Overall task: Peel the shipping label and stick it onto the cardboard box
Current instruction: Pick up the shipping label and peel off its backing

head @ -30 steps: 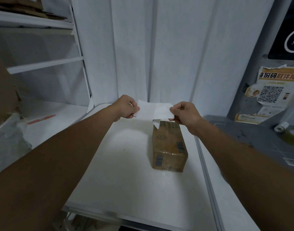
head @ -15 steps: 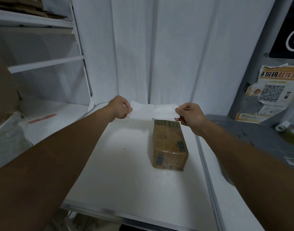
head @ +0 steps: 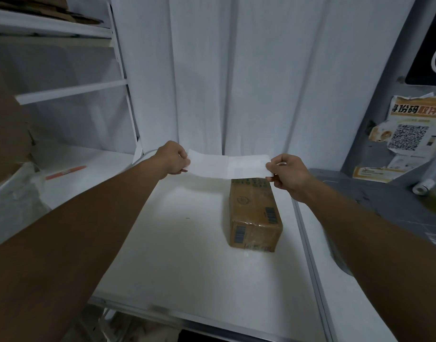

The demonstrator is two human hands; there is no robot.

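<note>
A white shipping label (head: 228,165) is stretched out flat in the air between both hands, above the far end of the box. My left hand (head: 173,158) pinches its left end and my right hand (head: 287,174) pinches its right end. A seam runs down the middle of the strip; which half is label and which is backing I cannot tell. The brown cardboard box (head: 254,213), taped and with barcodes on its sides, lies lengthwise on the white table (head: 177,262) below and right of centre.
White shelving (head: 71,91) stands at the left with a red pen (head: 65,172) on its lower board. A grey counter (head: 389,206) lies to the right with a tape roll (head: 422,188). Posters with a QR code (head: 409,133) hang on the grey wall. A white curtain is behind.
The hands have drawn apart sideways, pulling the folded white strip out to about twice its width. The curled corner seen over the box one second ago has flattened out.
</note>
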